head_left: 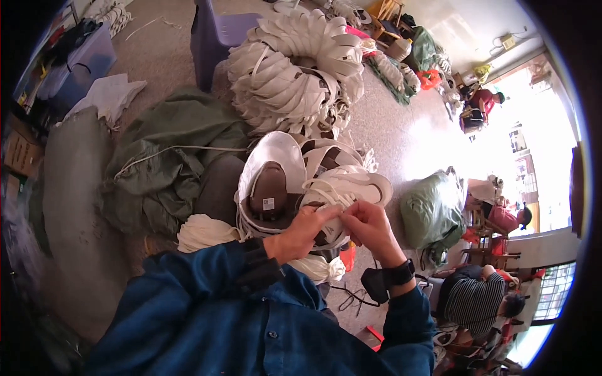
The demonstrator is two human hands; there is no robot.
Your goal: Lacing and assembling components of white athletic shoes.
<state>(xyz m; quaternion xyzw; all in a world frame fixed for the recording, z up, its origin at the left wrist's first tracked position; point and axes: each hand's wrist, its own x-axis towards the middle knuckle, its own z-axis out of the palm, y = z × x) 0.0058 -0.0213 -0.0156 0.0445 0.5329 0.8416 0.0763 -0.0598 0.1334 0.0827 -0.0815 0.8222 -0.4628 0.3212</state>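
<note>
A white shoe upper (370,185) with a loose loop of lace (321,186) across its front lies before me. My left hand (300,233) is closed on its near edge, thumb and fingers pressed together. Close beside it, my right hand (369,227) pinches with thumb and forefinger; what sits between those fingertips is too small to make out. Left of this upper, another white upper (249,182) stands with its opening toward me, showing a brown inside and a small white label. Bundles of white laces (205,233) lie at my left forearm and under my hands.
Beyond the uppers rises a big ring-shaped stack of white shoe uppers (282,91), next to a purple chair (229,31). Green cloth (182,135) covers the left side. A pale green sack (433,210) stands right. Several people sit farther right, one in a striped shirt (473,301).
</note>
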